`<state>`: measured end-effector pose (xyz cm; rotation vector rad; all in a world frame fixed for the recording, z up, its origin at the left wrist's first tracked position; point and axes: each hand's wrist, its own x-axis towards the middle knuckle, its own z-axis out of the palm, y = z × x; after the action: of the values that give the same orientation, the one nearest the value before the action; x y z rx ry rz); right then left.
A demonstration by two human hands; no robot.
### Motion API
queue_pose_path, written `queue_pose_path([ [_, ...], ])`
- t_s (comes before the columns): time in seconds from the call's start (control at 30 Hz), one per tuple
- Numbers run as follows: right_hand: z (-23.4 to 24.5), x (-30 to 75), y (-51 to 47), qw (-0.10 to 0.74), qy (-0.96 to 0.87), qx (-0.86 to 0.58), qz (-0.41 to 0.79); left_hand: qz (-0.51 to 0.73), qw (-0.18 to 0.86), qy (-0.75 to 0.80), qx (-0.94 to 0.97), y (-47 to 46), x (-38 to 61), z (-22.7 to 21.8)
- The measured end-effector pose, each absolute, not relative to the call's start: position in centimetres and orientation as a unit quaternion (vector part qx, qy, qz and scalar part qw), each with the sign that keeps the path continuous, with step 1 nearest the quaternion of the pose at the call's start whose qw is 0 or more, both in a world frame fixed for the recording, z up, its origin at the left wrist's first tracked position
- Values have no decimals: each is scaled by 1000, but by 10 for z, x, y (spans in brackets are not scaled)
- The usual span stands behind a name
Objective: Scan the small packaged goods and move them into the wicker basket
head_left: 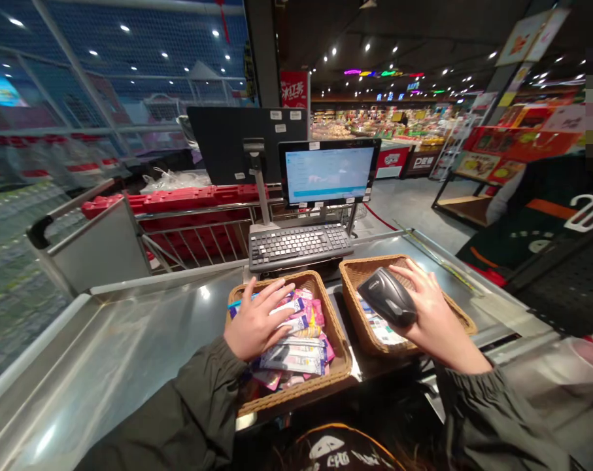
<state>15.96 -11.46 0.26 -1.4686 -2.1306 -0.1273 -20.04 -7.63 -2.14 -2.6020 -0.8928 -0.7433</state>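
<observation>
In the head view my left hand (261,317) lies over the left wicker basket (342,356), fingers spread across the wrapped snacks. Several slim white and blue packets (296,356) rest in that basket among pink and yellow wrappers. My right hand (433,314) is wrapped round a black barcode scanner (388,297), held above the right wicker basket (355,314). White papers or cards (382,327) show inside the right basket under the scanner; their print is too small to read.
A keyboard (301,245) and a lit monitor (330,173) stand behind the baskets, beside a dark screen back (232,144). Metal counter (104,353) extends left. A shopping cart (198,232) stands beyond it. A person in dark clothes (526,203) is at the right.
</observation>
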Motion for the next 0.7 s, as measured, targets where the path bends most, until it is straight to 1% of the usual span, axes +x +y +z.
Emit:
queue_pose_path([
  [0.17, 3, 191, -121, 269, -770, -576, -61, -237, 123, -264, -927, -51, -138, -13],
  [0.37, -5, 239, -123, 271, -731, -623, -62, -205, 91, -238, -945, -11, -57, -24],
  [0.53, -14, 279, -120, 265, -705, -656, -54, -143, 52, -236, -960, 19, 22, -51],
  [0.7, -21, 313, -112, 270, -691, -669, -37, -46, 25, -243, -969, 42, 90, -90],
])
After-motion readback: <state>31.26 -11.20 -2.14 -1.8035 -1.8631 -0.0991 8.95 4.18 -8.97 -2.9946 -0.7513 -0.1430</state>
